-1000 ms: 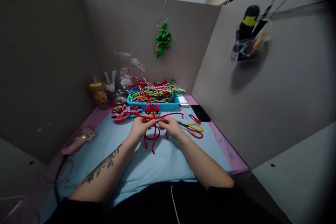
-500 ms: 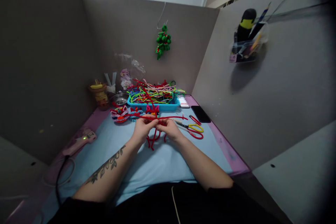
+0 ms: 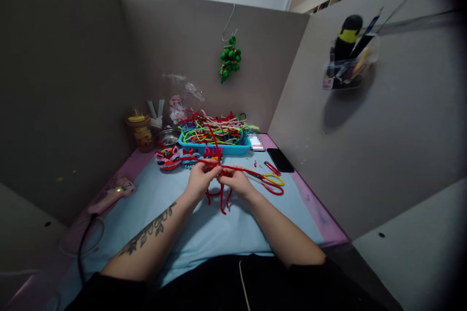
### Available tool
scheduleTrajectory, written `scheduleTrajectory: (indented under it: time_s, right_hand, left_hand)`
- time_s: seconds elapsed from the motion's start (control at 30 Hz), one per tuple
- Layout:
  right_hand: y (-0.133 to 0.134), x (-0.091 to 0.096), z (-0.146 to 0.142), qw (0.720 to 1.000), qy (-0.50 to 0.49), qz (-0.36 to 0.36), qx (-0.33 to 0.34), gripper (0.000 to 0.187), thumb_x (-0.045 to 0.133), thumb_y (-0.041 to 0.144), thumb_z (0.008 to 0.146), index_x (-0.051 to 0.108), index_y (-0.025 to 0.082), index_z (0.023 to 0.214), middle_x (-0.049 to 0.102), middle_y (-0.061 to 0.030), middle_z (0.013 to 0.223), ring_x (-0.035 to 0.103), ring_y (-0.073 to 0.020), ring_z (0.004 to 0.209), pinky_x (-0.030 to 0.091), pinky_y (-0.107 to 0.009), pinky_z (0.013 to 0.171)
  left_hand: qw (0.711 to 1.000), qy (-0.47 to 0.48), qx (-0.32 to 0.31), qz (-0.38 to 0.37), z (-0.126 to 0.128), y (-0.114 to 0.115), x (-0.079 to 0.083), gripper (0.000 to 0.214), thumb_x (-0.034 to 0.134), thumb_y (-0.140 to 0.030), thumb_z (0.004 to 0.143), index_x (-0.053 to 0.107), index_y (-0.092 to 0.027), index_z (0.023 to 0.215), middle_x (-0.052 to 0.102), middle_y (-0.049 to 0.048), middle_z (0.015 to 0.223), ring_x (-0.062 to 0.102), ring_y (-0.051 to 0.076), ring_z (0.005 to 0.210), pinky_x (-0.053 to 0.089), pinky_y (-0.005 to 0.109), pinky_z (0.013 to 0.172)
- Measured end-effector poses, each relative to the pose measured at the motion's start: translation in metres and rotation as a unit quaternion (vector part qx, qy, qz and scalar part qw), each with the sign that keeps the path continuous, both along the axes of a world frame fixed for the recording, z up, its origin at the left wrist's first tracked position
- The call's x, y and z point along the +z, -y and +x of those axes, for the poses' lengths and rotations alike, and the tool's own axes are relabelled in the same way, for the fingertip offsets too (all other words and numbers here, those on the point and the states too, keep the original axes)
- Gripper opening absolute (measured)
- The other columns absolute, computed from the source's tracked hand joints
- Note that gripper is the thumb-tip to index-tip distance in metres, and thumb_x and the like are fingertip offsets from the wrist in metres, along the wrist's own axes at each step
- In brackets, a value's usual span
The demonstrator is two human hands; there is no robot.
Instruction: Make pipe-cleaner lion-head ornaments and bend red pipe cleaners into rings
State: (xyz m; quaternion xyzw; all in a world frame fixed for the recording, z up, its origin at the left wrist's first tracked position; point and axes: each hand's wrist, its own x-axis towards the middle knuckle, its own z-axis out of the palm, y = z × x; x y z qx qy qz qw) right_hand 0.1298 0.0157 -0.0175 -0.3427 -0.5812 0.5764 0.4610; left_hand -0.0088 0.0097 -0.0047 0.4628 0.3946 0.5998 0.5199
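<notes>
My left hand (image 3: 199, 181) and my right hand (image 3: 235, 182) meet over the light blue mat (image 3: 204, 223), both pinched on a bundle of red pipe cleaners (image 3: 220, 197). Loops of it hang below my fingers, and long red ends stick out to the left, to the right and upward. Just right of my right hand lie yellow and red scissors (image 3: 270, 182). Beyond my hands stands a blue tray of coloured pipe cleaners (image 3: 215, 136), with small finished pipe-cleaner figures (image 3: 171, 157) in front of it.
A pink glue gun (image 3: 111, 194) with a black cord lies at the left. A black phone (image 3: 281, 160), a steel bowl (image 3: 168, 137) and a brown jar (image 3: 139, 129) stand near the grey partition walls. A green ornament (image 3: 229, 58) hangs at the back, a pen holder (image 3: 348, 65) on the right wall.
My hands have drawn closer together on the red pipe cleaners. The hanging loops have shifted slightly to the right and the long ends have swung.
</notes>
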Motion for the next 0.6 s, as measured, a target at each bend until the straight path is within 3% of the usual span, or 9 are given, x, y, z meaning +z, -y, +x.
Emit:
scheduleTrajectory:
  time_s: [0.3,0.6]
  right_hand:
    - [-0.001,0.0039,0.0005,0.998,-0.05,0.033,-0.01,0.028,0.074,0.034,0.064,0.059,0.018,0.081,0.054,0.0051,0.058,0.041,-0.0072,0.047,0.03,-0.022,0.047]
    - [-0.0007,0.0004,-0.0027,0.997,-0.072,-0.001,-0.027,0.024,0.075,0.029,0.062,0.06,0.016,0.075,0.056,0.0053,0.056,0.044,-0.0067,0.046,0.033,-0.022,0.046]
  left_hand:
    - [1.0,0.02,-0.006,-0.012,-0.0011,-0.0024,-0.0015,0.035,0.082,-0.029,0.054,0.062,-0.014,0.079,0.064,-0.0003,0.064,0.06,0.013,0.059,0.047,0.025,0.06]
    - [0.999,0.03,-0.014,-0.015,-0.0006,-0.0021,-0.0006,0.032,0.081,-0.029,0.055,0.064,-0.014,0.079,0.068,0.0023,0.068,0.064,0.016,0.066,0.049,0.026,0.064]
